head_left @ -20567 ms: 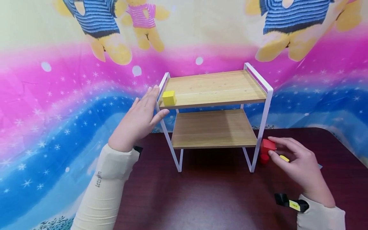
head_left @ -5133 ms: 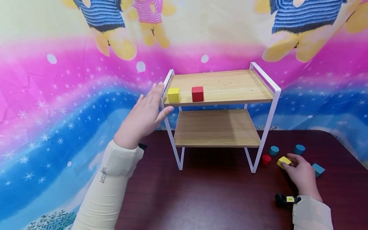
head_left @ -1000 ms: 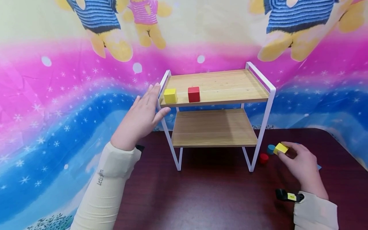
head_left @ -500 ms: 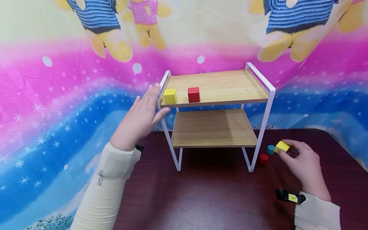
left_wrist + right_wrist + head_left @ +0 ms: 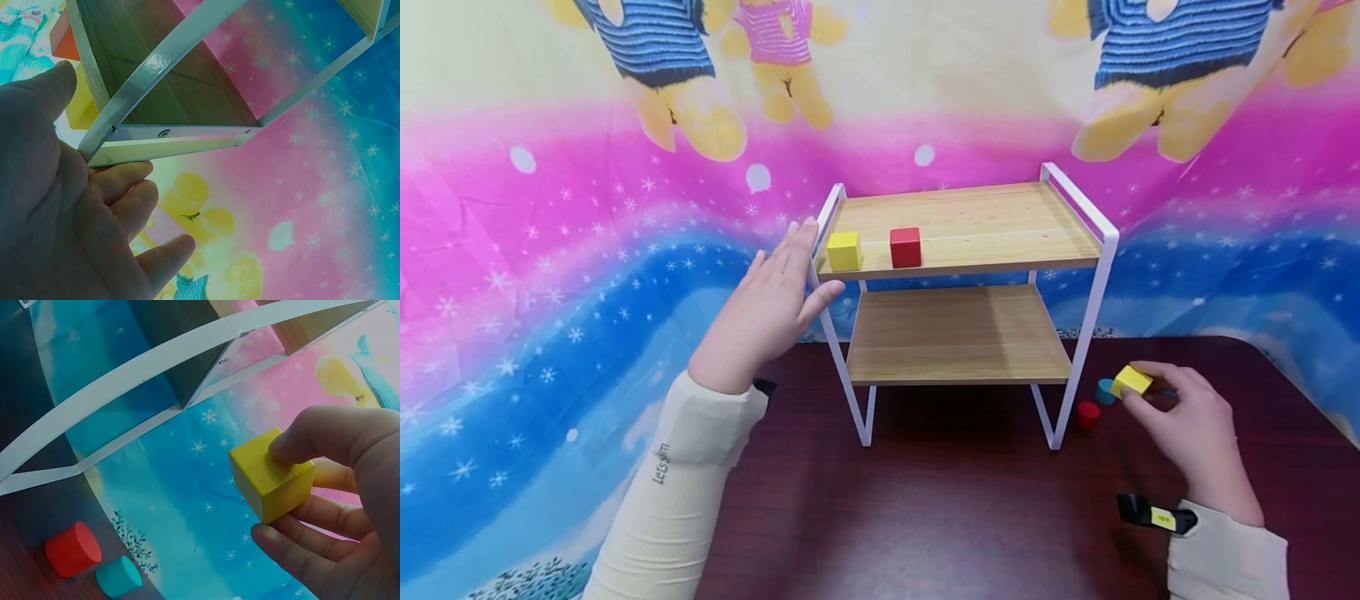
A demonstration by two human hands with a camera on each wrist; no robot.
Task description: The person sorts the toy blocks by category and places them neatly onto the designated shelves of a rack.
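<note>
My right hand [image 5: 1191,425] pinches a yellow cube [image 5: 269,475] between thumb and fingers, held up over the table's right side. Just beyond it lie a red cylinder [image 5: 1087,414] and a blue cylinder [image 5: 1105,391], both also seen in the right wrist view. My left hand [image 5: 756,312], fingers straight, rests at the upper left side of a two-tier shelf [image 5: 970,229] with a white frame. On the top board near its front edge sit another yellow cube [image 5: 844,252], at the left corner, and a red cube [image 5: 906,247] to its right with a gap between them.
The lower wooden board [image 5: 958,333] hangs between the white legs. A dark red-brown table [image 5: 925,508] carries the shelf. A colourful bear-print cloth [image 5: 625,208] covers the wall close behind. Part of another blue piece [image 5: 1168,393] shows behind my right fingers.
Since 20.6 s ago a red cube has come from my right hand onto the top board. Within the last seconds my right hand has lifted a yellow cube. My left hand keeps its place.
</note>
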